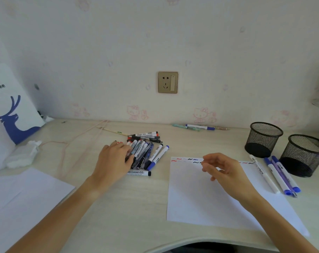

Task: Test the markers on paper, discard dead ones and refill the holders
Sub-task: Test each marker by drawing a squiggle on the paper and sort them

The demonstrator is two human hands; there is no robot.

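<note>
A pile of whiteboard markers (pixel 145 154) with black, red and blue caps lies at the middle of the desk. My left hand (pixel 113 161) rests on the pile's left side, fingers laid over the markers; a grip cannot be made out. My right hand (pixel 222 168) hovers over the top of the white test paper (pixel 206 199), fingers loosely curled and holding nothing. Short red, black and blue squiggles run along the paper's top edge. Right of the paper lie three markers (pixel 281 177). Behind them stand two black mesh holders (pixel 263 138), (pixel 303 155).
A few pens (pixel 198 127) lie along the wall at the back. A white bag with a blue deer (pixel 10 114) stands at far left, with crumpled tissue (pixel 21 156) and a pink cord (pixel 71 141) nearby. More white paper (pixel 23 194) lies at front left.
</note>
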